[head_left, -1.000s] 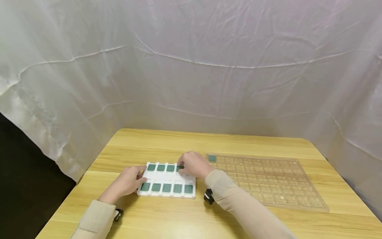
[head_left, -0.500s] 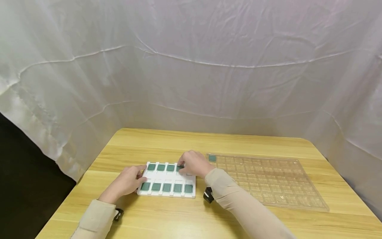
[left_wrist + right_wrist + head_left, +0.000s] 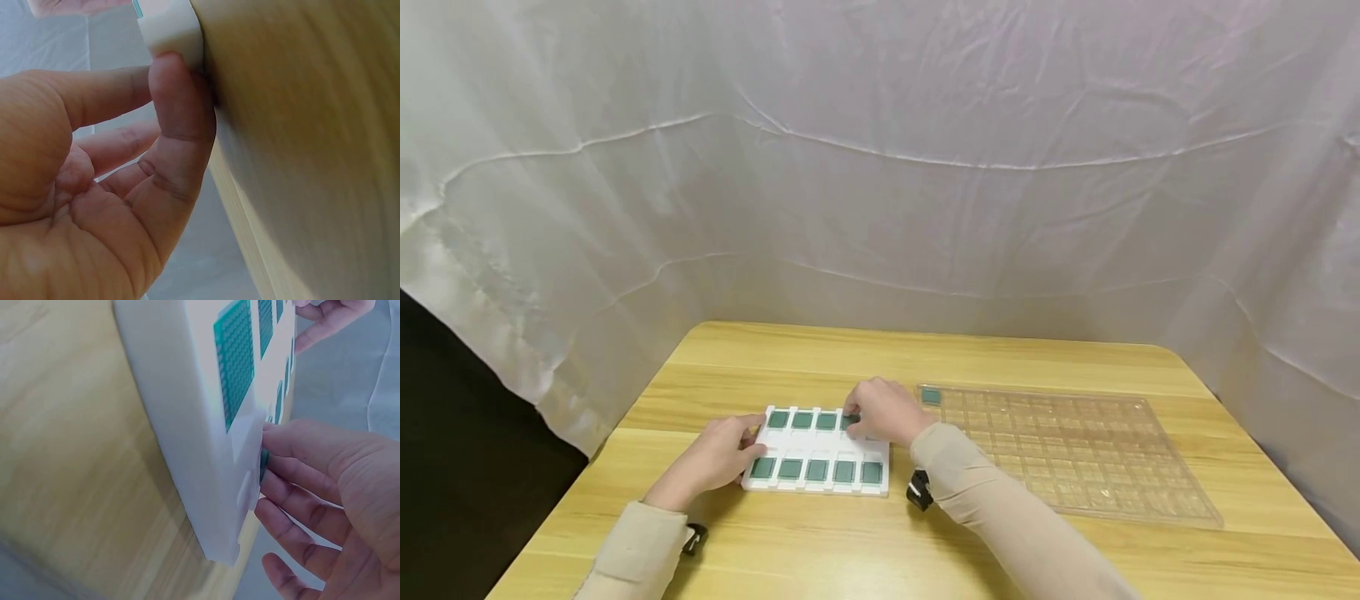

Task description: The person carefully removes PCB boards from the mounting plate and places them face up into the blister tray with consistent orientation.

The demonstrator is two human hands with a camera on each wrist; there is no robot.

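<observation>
A white slotted tray (image 3: 820, 443) lies on the table with green perforated circuit boards in two rows, such as the front-row board (image 3: 816, 471). My left hand (image 3: 718, 452) holds the tray's left edge; in the left wrist view its fingertips press the tray's white side (image 3: 169, 28). Over the back row, toward the right end, is my right hand (image 3: 887, 412). Its thumb and fingers pinch a green circuit board (image 3: 264, 464) at its slot, as the right wrist view shows. The palm hides the tray's back right corner in the head view.
To the right lies a large clear plastic tray (image 3: 1033, 390) with many square compartments; one green circuit board (image 3: 931, 397) sits in its back left one. A pale curtain (image 3: 925, 208) hangs behind the wooden table (image 3: 820, 550).
</observation>
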